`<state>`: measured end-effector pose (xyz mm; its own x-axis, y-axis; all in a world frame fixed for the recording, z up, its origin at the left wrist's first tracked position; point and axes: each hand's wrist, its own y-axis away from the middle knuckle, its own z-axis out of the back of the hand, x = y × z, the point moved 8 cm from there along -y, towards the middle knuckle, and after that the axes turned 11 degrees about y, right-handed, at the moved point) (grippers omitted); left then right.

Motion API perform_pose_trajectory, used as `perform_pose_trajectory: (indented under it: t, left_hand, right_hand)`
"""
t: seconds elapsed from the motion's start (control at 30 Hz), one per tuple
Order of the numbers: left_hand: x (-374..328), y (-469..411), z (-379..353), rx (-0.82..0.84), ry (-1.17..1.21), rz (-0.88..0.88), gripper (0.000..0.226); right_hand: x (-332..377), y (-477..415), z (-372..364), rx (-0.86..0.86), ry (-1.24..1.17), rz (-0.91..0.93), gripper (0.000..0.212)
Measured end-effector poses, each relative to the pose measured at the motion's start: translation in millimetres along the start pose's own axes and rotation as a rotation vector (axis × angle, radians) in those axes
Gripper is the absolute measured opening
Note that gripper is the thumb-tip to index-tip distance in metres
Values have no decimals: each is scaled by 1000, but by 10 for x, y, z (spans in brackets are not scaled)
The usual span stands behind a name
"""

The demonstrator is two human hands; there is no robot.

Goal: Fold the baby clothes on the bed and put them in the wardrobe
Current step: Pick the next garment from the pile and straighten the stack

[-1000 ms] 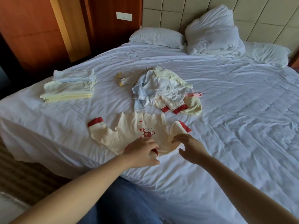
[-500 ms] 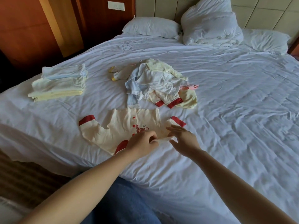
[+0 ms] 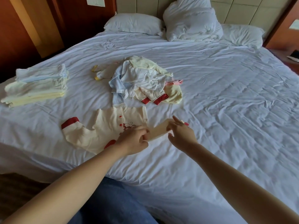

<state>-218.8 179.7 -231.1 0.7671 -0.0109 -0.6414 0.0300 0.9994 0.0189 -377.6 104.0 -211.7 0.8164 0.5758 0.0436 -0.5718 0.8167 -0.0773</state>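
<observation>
While the cream baby top (image 3: pixel 103 126) lies spread out, front upward, close to the near edge of the bed (image 3: pixel 234 110), both hands hold the sleeve (image 3: pixel 159 130) that points toward the bed's right edge. The left hand (image 3: pixel 132 141) has its fingers curled and pinches the sleeve where it joins the body of the top, its wrist resting over the garment's lower part. The right hand (image 3: pixel 182 135) pinches the sleeve's outer end between thumb and fingers, with a bit of red cuff showing just beyond the knuckles. The sleeve is drawn out straight between the two hands.

The top's other sleeve, ending in a red cuff (image 3: pixel 69 122), lies flat and points toward the bed's left edge. Red buttons run down the front beside a red printed motif.

Behind the top, about the middle of the bed, sits a loose pile of unfolded baby clothes (image 3: pixel 142 81) in white, pale blue, yellow and cream. A folded stack (image 3: pixel 35 88) of pale garments rests by the left edge, well apart from the pile. Along the head edge lie two flat pillows (image 3: pixel 134 24) with a bundled white quilt (image 3: pixel 191 21) between them. Blue jeans (image 3: pixel 113 201) show below the near edge, between the forearms.
</observation>
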Motion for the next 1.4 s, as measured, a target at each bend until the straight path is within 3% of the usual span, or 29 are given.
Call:
perform_pose_trajectory:
  t: [0.17, 0.33, 0.47, 0.7, 0.93, 1.03, 1.13, 1.23, 1.4]
  left_hand:
    - [-57, 3, -141, 29, -88, -73, 18]
    - [-86, -120, -83, -51, -23, -24, 21]
    - [-111, -190, -173, -44, -171, -15, 37]
    - [46, -170, -502, 68, -313, -14, 66]
    - [193, -162, -696, 148, -419, 10, 107]
    - [215, -192, -717, 181, -405, 16, 104]
    - [210, -211, -702, 213, -386, 62, 86]
    - [125, -235, -632, 207, -238, 50, 71]
    - [232, -122, -185, -38, 643, 162, 29]
  right_hand:
    - [-168, 322, -245, 168, -43, -119, 36]
    - [-350, 208, 14, 18, -78, -221, 34]
    - [-409, -10, 8, -24, -70, -192, 42]
    - [-472, -185, -336, 151, -17, -138, 58]
    - [-637, -261, -261, 106, -79, -217, 16]
    - [-666, -244, -143, 85, -222, -301, 14]
    - [-634, -265, -6, 78, -461, -400, 12]
    - [-460, -297, 113, 111, -670, -424, 15]
    - [35, -386, 265, 166, -931, -425, 23]
